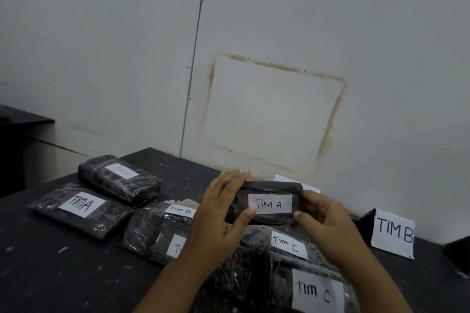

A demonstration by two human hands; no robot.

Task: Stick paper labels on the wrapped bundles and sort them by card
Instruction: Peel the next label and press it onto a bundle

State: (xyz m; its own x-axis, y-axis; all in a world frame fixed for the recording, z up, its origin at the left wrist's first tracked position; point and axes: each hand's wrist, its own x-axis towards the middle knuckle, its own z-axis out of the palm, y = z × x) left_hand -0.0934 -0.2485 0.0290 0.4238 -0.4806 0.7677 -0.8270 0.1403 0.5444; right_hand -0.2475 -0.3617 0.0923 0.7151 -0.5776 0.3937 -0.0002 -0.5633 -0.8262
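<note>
Both hands hold a small black wrapped bundle (267,189) above the table. A white paper label (270,204) reading "TIM A" lies on its front. My left hand (218,211) grips the bundle's left end, thumb at the label's left edge. My right hand (328,221) grips the right end, thumb at the label's right edge. Two bundles marked "TIM A" lie at the left, one flat (81,208), one further back (119,180). Bundles marked "TIM B" (157,226) and "TIM C" (287,249), (312,290) lie below my hands.
A white card (393,232) reading "TIM B" stands at the right on the black table (50,274). Another white card (282,178) shows behind the held bundle. The grey wall (254,58) rises right behind the table. A dark object (457,254) sits at the right edge.
</note>
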